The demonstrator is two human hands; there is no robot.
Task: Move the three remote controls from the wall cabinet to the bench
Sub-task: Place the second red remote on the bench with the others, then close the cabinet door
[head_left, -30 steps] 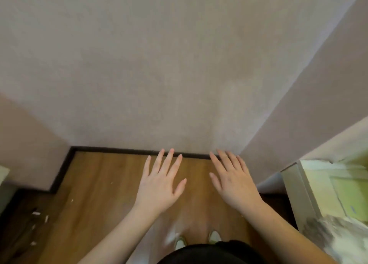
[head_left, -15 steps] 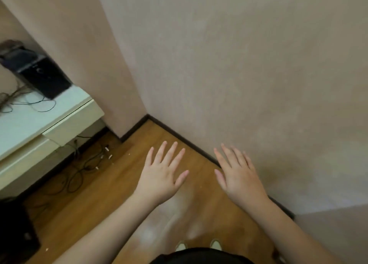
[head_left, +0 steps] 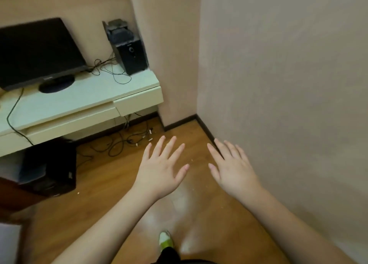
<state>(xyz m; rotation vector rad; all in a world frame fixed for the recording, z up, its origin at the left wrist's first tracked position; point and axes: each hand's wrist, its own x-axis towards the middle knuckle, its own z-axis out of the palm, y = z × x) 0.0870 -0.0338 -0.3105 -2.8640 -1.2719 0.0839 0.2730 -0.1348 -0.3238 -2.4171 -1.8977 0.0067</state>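
Observation:
My left hand [head_left: 161, 167] and my right hand [head_left: 233, 170] are held out side by side over the wooden floor, palms down, fingers spread, both holding nothing. The right hand is close to the pink wall on the right. No remote control, wall cabinet or bench shows in the head view.
A pale desk [head_left: 83, 102] with drawers stands at the left, carrying a dark monitor [head_left: 37, 52], a black speaker [head_left: 129, 52] and loose cables. A black box [head_left: 49, 170] sits under it on the floor. A wall corner [head_left: 179, 64] juts out ahead. My shoe [head_left: 165, 240] shows below.
The view has swung left: the bare wall slid to the right and the desk with monitor and speaker came into sight. Both hands kept the same spread pose.

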